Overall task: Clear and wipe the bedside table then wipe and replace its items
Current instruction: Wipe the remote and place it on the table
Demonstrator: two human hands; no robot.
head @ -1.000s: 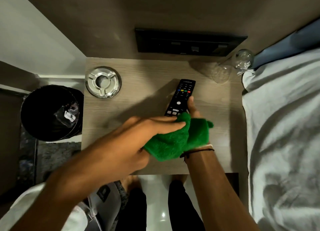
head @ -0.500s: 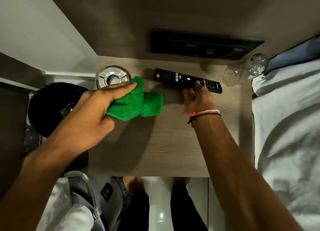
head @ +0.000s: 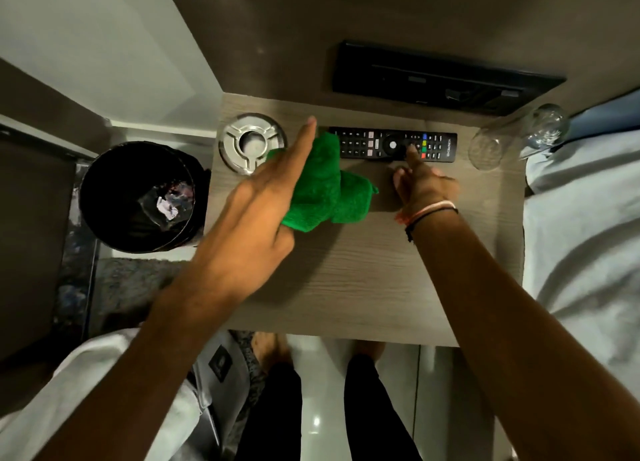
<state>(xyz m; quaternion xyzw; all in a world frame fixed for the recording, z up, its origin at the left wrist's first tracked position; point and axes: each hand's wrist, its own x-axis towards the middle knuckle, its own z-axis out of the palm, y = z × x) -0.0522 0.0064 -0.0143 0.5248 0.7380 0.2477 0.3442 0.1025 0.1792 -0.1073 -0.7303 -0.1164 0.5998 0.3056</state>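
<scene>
The green cloth [head: 325, 187] is gripped between thumb and fingers of the left hand [head: 256, 218], index finger extended, and rests on the bedside table [head: 363, 287] beside the ashtray [head: 252, 143]. The remote control [head: 367, 144] lies along the table's rear edge; one fingertip of the loosely curled right hand [head: 424, 183] is placed on it, nothing being grasped.

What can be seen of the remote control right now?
The remote control is a slim black bar that looks plastic, with small keys, a round pad and coloured buttons. It lies flat, face up, crosswise near the table's back edge. The right hand's fingertip rests on it; the green cloth overlaps its left end.
</scene>
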